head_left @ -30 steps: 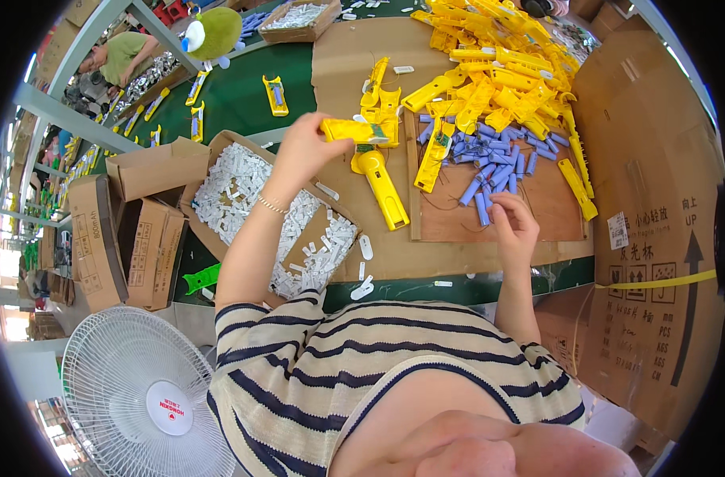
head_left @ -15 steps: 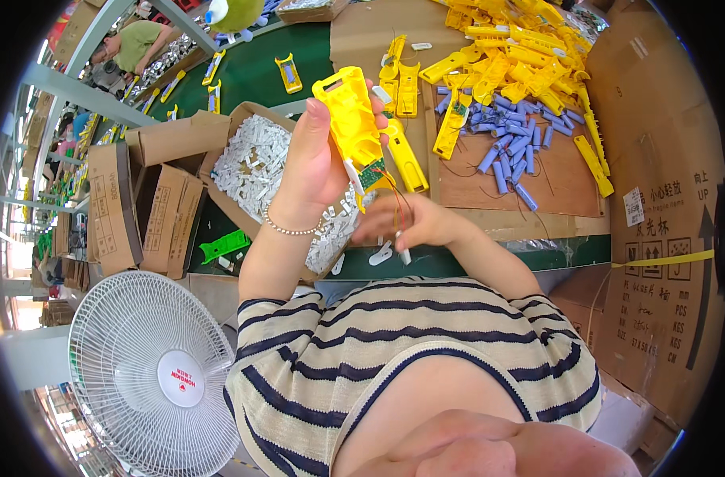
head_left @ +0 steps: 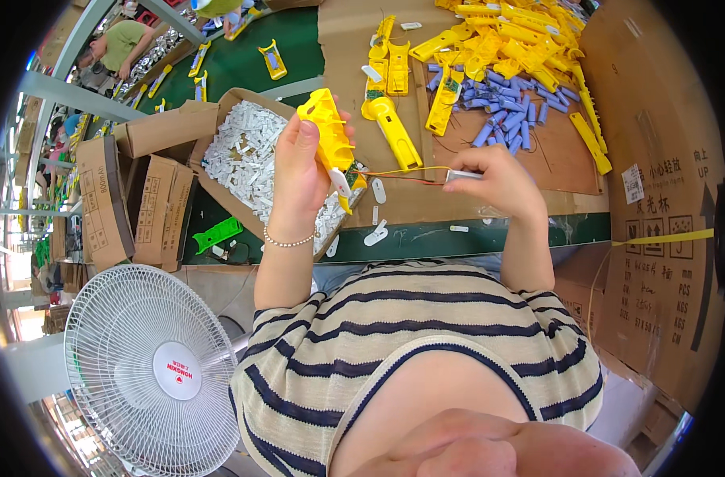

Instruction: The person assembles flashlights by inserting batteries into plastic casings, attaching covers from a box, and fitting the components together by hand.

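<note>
Yellow casing (head_left: 327, 131) in L hand (head_left: 301, 163), which partly hides white-pcs carton (head_left: 228, 199).

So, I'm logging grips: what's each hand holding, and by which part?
The left hand holds a yellow casing by its long sides; the right hand pinches a wired white piece by its sides.

Lower left of you, a white fan (head_left: 178, 370), brown cartons (head_left: 162, 211) beyond. On your right, a tall carton (head_left: 656, 103), yellow strap (head_left: 668, 238) across it. Co-worker (head_left: 122, 44) bends, upper left.
</note>
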A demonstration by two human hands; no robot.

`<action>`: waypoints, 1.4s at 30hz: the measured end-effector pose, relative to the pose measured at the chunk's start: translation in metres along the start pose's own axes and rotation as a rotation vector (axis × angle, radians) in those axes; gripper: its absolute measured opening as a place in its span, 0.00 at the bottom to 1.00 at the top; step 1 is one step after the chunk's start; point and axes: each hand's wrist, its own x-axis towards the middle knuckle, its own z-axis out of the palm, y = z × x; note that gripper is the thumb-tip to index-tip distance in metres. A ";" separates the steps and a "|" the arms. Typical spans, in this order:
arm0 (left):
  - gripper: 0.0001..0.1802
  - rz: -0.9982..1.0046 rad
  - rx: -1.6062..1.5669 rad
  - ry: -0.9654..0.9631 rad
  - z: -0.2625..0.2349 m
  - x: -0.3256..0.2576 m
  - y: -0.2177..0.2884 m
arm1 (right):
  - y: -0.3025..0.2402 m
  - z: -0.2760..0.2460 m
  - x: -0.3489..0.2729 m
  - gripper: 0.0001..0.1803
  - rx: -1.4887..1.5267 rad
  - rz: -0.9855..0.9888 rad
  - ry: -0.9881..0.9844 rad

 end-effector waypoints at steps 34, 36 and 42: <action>0.41 -0.116 -0.177 -0.018 0.008 -0.012 -0.023 | 0.024 -0.015 -0.001 0.11 0.568 0.086 0.080; 0.41 -0.058 -0.408 -0.012 0.009 -0.012 -0.025 | 0.025 -0.015 0.000 0.13 0.565 0.077 0.017; 0.40 -0.032 -0.080 -0.070 0.002 -0.013 -0.025 | 0.030 -0.008 0.002 0.18 0.562 -0.039 0.296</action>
